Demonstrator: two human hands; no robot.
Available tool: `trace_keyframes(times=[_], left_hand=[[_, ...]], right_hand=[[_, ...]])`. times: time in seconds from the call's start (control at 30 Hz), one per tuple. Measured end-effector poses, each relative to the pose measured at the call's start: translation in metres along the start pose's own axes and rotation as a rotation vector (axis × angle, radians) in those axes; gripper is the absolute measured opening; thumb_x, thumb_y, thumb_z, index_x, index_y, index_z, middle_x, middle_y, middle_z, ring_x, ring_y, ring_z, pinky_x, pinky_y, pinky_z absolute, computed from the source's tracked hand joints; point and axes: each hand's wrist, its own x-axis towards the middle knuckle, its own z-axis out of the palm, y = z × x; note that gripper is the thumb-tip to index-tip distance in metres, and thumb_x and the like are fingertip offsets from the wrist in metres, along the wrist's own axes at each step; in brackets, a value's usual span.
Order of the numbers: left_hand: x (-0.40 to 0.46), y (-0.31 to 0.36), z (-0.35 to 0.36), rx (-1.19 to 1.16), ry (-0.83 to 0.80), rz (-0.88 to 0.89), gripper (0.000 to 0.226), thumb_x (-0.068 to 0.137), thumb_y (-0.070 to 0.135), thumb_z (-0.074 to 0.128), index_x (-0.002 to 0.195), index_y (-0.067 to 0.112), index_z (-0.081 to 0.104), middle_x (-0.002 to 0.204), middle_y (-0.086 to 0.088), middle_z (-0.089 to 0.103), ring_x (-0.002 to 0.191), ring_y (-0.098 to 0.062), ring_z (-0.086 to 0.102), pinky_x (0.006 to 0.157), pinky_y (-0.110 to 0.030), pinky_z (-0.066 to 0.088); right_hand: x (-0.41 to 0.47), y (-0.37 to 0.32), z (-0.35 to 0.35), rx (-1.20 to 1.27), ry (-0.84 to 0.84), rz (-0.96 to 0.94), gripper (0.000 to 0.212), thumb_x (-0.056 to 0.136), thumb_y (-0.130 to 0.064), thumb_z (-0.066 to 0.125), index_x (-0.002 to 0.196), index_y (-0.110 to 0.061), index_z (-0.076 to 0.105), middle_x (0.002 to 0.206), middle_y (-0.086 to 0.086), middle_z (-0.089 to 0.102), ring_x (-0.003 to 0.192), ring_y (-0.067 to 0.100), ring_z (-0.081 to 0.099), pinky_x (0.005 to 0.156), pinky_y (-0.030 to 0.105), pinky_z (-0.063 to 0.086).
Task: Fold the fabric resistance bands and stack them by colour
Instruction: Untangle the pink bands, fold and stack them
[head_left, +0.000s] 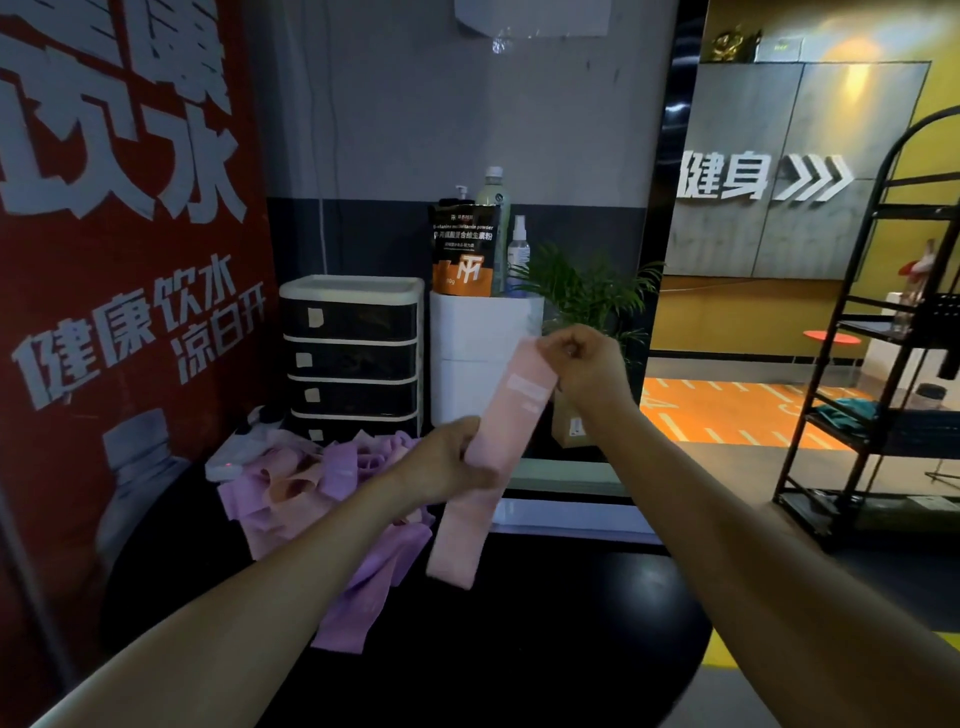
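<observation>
A long pink fabric band hangs stretched in the air above the black table. My right hand pinches its top end, near a white label on the band. My left hand grips the band around its middle, and the lower end dangles free just above the table. A loose pile of purple and pale pink bands lies on the table to the left, behind my left forearm, with one purple band trailing toward the front.
A black drawer unit with white frame stands at the back left beside a white container carrying an orange-black pouch, bottles and a spray. A potted plant sits behind. A black metal rack stands at right.
</observation>
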Motion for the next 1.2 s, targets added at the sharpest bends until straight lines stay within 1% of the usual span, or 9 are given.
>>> trace_keyframes(times=[0.07, 0.17, 0.33, 0.43, 0.57, 0.7, 0.93, 1.1, 1.2], left_hand=[[-0.008, -0.018, 0.008, 0.126, -0.149, -0.052, 0.028, 0.077, 0.005, 0.07, 0.095, 0.021, 0.057, 0.086, 0.011, 0.061, 0.071, 0.012, 0.053, 0.066, -0.011, 0.043], [-0.016, -0.033, 0.014, 0.352, -0.247, -0.175, 0.027, 0.083, 0.014, 0.066, 0.07, 0.028, 0.048, 0.065, 0.013, 0.047, 0.053, 0.008, 0.043, 0.053, -0.011, 0.032], [-0.022, -0.051, 0.009, 0.479, -0.193, -0.312, 0.036, 0.085, 0.036, 0.062, 0.06, 0.022, 0.041, 0.064, 0.009, 0.041, 0.064, -0.007, 0.041, 0.06, -0.025, 0.028], [-0.02, -0.06, 0.006, 0.378, -0.106, -0.369, 0.037, 0.077, 0.046, 0.066, 0.057, 0.021, 0.048, 0.073, 0.005, 0.047, 0.077, -0.01, 0.045, 0.07, -0.027, 0.034], [-0.017, -0.068, 0.021, 0.123, 0.043, -0.447, 0.021, 0.081, 0.026, 0.07, 0.07, 0.015, 0.056, 0.076, 0.004, 0.05, 0.068, -0.012, 0.049, 0.059, -0.023, 0.039], [-0.01, -0.074, 0.041, 0.139, 0.186, -0.378, 0.011, 0.077, 0.014, 0.072, 0.078, 0.014, 0.06, 0.073, 0.005, 0.055, 0.075, -0.014, 0.049, 0.056, -0.021, 0.036], [-0.006, -0.097, 0.066, 0.221, 0.299, -0.396, 0.018, 0.077, 0.006, 0.071, 0.093, 0.007, 0.062, 0.09, -0.008, 0.06, 0.085, -0.022, 0.054, 0.072, -0.026, 0.036], [-0.012, -0.111, 0.07, 0.358, 0.272, -0.385, 0.026, 0.076, 0.012, 0.073, 0.098, 0.007, 0.061, 0.099, -0.011, 0.064, 0.084, -0.023, 0.056, 0.076, -0.029, 0.043], [-0.016, -0.108, 0.075, 0.478, 0.277, -0.309, 0.033, 0.079, 0.016, 0.07, 0.109, 0.01, 0.058, 0.113, -0.011, 0.053, 0.099, -0.027, 0.055, 0.086, -0.035, 0.045]], right_hand=[[-0.003, 0.012, -0.018, 0.006, 0.114, 0.104, 0.008, 0.089, -0.01, 0.06, 0.081, -0.01, 0.063, 0.071, 0.0, 0.056, 0.068, 0.014, 0.051, 0.061, 0.026, 0.044], [-0.013, 0.038, -0.043, -0.042, 0.223, 0.215, 0.011, 0.09, -0.012, 0.059, 0.08, -0.008, 0.062, 0.076, 0.006, 0.057, 0.07, 0.018, 0.052, 0.066, 0.029, 0.044], [-0.04, 0.087, -0.073, -0.115, 0.33, 0.386, 0.017, 0.09, -0.018, 0.059, 0.096, -0.003, 0.066, 0.098, 0.018, 0.065, 0.091, 0.032, 0.061, 0.085, 0.045, 0.051], [-0.058, 0.108, -0.089, -0.085, 0.325, 0.476, 0.018, 0.088, -0.017, 0.064, 0.095, -0.001, 0.066, 0.087, 0.015, 0.063, 0.077, 0.028, 0.059, 0.081, 0.041, 0.052], [-0.081, 0.135, -0.1, -0.06, 0.267, 0.582, 0.007, 0.085, -0.013, 0.067, 0.083, -0.007, 0.064, 0.064, 0.01, 0.058, 0.061, 0.025, 0.053, 0.067, 0.037, 0.046], [-0.094, 0.174, -0.106, -0.177, 0.247, 0.651, 0.028, 0.086, -0.02, 0.065, 0.065, -0.002, 0.063, 0.061, 0.013, 0.054, 0.069, 0.03, 0.057, 0.071, 0.043, 0.049], [-0.113, 0.194, -0.108, -0.48, 0.175, 0.556, 0.044, 0.088, -0.008, 0.055, 0.046, -0.007, 0.041, 0.05, 0.007, 0.036, 0.053, 0.022, 0.036, 0.052, 0.031, 0.021], [-0.119, 0.204, -0.113, -0.632, 0.165, 0.502, 0.045, 0.089, -0.01, 0.054, 0.048, -0.006, 0.038, 0.05, 0.01, 0.035, 0.055, 0.027, 0.038, 0.05, 0.032, 0.02], [-0.12, 0.203, -0.11, -0.681, 0.178, 0.493, 0.027, 0.089, -0.013, 0.054, 0.07, 0.006, 0.057, 0.072, 0.022, 0.056, 0.076, 0.035, 0.051, 0.064, 0.037, 0.039]])
